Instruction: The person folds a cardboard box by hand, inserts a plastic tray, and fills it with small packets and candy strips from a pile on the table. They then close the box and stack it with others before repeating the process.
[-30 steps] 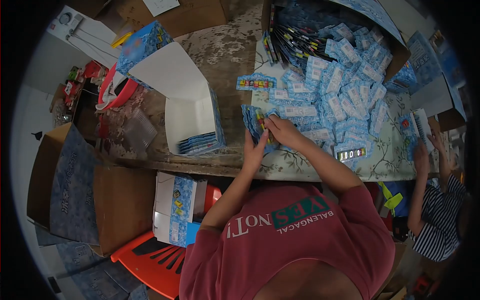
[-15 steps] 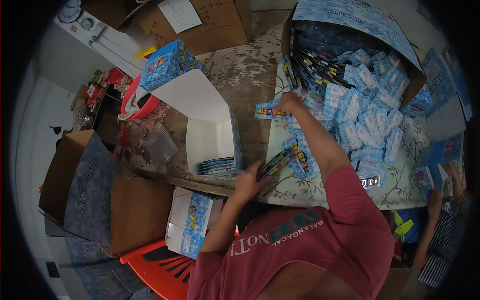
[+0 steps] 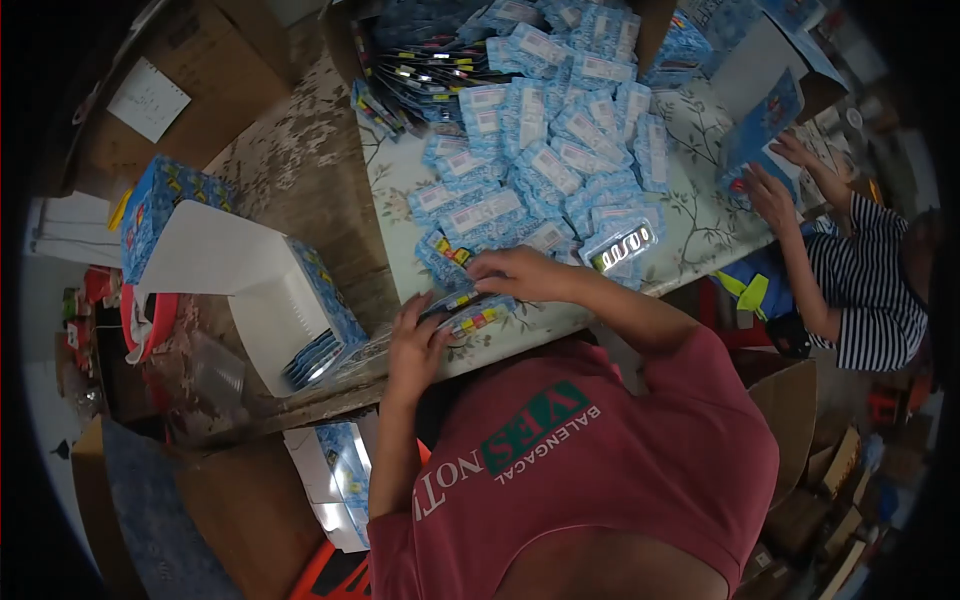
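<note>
My left hand (image 3: pixel 415 342) holds a small stack of blue blister-card packets (image 3: pixel 462 310) at the near edge of the table. My right hand (image 3: pixel 515 273) rests on top of the same stack, fingers pressed on the packets. A large heap of the same blue packets (image 3: pixel 545 165) spreads over the flowered tablecloth (image 3: pixel 700 225) beyond my hands. One packet (image 3: pixel 622 245) lies face up to the right of my right hand.
An open blue-and-white display box (image 3: pixel 285 310) with a few packets inside stands left of my hands. A cardboard carton (image 3: pixel 420 60) full of packets lies at the back. Another person in a striped shirt (image 3: pixel 880 290) handles a blue card (image 3: pixel 765 125) at the right.
My right hand came back from the far pile and now lies on the stack held by my left hand. The view has swung round to the right.
</note>
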Demonstrator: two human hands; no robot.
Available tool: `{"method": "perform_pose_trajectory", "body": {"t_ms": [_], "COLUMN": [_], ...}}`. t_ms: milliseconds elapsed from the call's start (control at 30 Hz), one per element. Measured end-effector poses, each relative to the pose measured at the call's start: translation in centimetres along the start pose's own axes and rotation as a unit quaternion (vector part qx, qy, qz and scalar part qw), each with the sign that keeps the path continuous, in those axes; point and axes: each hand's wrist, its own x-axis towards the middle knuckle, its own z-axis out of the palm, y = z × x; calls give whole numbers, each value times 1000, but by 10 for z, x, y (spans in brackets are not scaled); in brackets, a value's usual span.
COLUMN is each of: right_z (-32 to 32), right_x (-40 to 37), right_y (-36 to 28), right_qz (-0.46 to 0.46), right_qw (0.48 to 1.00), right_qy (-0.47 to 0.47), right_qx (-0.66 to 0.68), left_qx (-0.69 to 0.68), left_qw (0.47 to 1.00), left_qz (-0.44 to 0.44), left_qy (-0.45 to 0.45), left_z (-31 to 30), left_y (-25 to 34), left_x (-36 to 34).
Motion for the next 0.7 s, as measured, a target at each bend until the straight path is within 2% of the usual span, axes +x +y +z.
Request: {"method": "perform_pose_trajectory", "body": {"t_ms": [33, 100, 167, 233, 300, 367, 533, 667, 700], "right_z": [-9, -49, -65, -58, -51, -39, -16, -27, -40], "right_x": [-24, -75, -125, -145, -143, -102, -10, 18, 18], "right_y": [7, 25, 38, 60, 77, 77, 83, 65, 56], "right_qz": [-10, 9, 112, 126, 138, 174, 116, 78, 74], "right_qw": [992, 955, 883, 883, 885, 849, 816, 821, 846], "right_qy": [121, 206, 199, 204, 205, 277, 366, 352, 294], "right_qx": [-24, -215, -409, -403, -395, -416, -433, -444, -439], "left_qx": [-5, -61, -79, -94, -94, -91, -24, -6, -22], "left_qw": [1000, 992, 993, 993, 992, 992, 993, 988, 987], "left_qz": [5, -106, -86, -67, -85, -88, -82, -95, -100], "left_qy": [-2, -34, -17, 1, -22, -2, 77, 118, 122], "left_z": [-2, -9, -8, -7, -2, 3, 0, -14, -17], "left_y": [-1, 2, -2, -3, 1, -10, -40, -35, -31], "left_x": [1, 1, -2, 1, 12, 25, 55, 46, 39]}}
